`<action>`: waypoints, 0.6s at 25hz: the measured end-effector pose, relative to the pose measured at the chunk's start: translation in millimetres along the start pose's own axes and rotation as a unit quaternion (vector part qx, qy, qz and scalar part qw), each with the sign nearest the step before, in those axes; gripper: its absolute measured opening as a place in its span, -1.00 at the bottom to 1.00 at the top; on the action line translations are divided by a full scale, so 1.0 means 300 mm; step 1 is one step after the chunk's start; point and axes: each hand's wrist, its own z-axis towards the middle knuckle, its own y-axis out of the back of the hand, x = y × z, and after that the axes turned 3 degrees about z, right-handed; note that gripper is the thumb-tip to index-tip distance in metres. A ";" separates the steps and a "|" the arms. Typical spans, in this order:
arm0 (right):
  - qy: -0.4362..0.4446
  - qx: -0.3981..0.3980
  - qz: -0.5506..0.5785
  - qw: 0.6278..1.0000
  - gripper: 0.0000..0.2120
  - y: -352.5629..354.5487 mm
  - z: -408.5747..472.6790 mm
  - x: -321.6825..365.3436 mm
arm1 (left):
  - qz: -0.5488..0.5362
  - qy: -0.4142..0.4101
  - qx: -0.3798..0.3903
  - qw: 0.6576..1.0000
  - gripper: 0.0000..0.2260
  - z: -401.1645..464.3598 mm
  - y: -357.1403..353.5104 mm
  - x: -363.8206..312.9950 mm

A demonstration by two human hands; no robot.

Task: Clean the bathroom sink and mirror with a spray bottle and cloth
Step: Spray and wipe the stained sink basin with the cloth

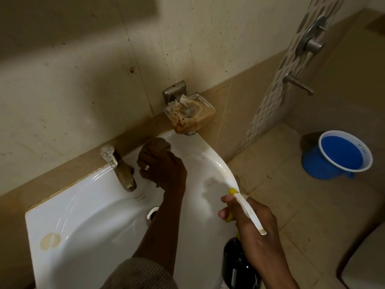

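Note:
A white wall-mounted sink (87, 222) fills the lower left, with a tarnished tap (123, 172) at its back rim and a drain (153, 212) in the bowl. My left hand (162, 167) presses a brownish cloth (159, 143) onto the sink's back ledge, just right of the tap. My right hand (252, 222) grips a spray bottle with a dark body (237, 265) and a white and yellow trigger head (245, 207), held over the sink's right rim. The mirror is out of view.
A grimy soap dish (188, 115) hangs on the wall above the sink's back right corner. A blue mug (341, 154) stands on the tiled floor to the right. Shower fittings (312, 41) are mounted on the right wall. A beige tiled ledge runs behind the sink.

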 end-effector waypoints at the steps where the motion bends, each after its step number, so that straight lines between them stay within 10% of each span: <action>1: -0.002 -0.005 0.005 1.000 -0.81 0.003 0.003 0.008 | -0.013 -0.008 0.037 0.999 -0.42 -0.022 -0.006 -0.013; 15: -0.001 -0.080 0.031 0.996 -0.78 0.171 -0.043 0.001 | -0.123 -0.227 0.259 0.931 -0.60 -0.293 0.011 -0.210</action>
